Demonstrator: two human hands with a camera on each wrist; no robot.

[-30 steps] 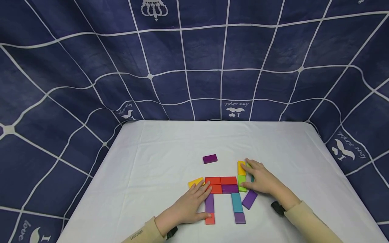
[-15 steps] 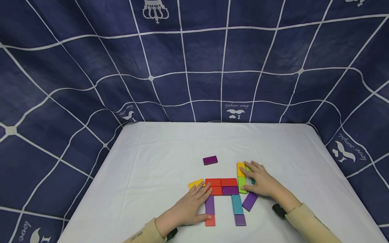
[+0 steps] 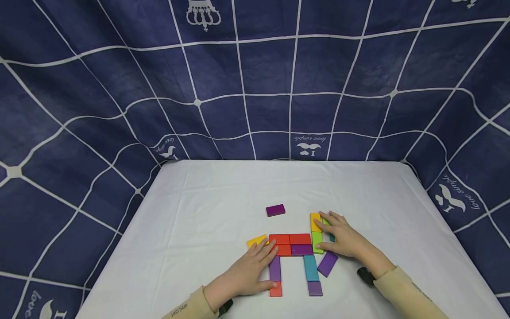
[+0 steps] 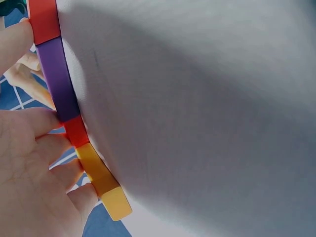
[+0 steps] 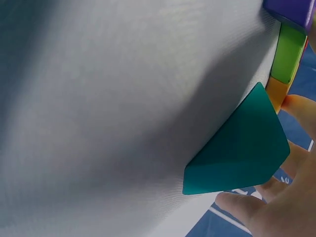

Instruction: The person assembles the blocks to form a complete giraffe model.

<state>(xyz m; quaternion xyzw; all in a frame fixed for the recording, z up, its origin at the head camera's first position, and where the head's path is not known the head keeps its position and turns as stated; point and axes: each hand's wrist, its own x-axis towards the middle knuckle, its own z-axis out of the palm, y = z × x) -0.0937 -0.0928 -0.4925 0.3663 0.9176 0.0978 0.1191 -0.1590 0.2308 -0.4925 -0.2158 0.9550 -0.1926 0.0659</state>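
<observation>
Flat coloured blocks form a figure on the white table. Its body has red blocks (image 3: 299, 239) and a purple block (image 3: 301, 250). My left hand (image 3: 249, 270) rests on the left side, fingertips by the tilted yellow block (image 3: 256, 240) and the body, thumb touching the lower red block (image 3: 275, 291). Between them a violet block (image 3: 275, 268) runs down. My right hand (image 3: 345, 237), fingers spread, touches the upright yellow block (image 3: 315, 222) and the lime green block (image 3: 317, 241) with finger and thumb. A teal block (image 5: 237, 148) lies under that hand, mostly hidden in the head view.
A dark purple block (image 3: 276, 210) lies apart behind the figure. A tilted violet block (image 3: 328, 264) lies beside the blue block (image 3: 311, 268), which has a short purple block (image 3: 314, 289) below it. Dark blue curtain (image 3: 267, 113) surrounds the white table (image 3: 215, 190).
The right hand's fingers have shifted slightly on the yellow and green blocks. The left hand keeps its place, and the view has tilted a little.
</observation>
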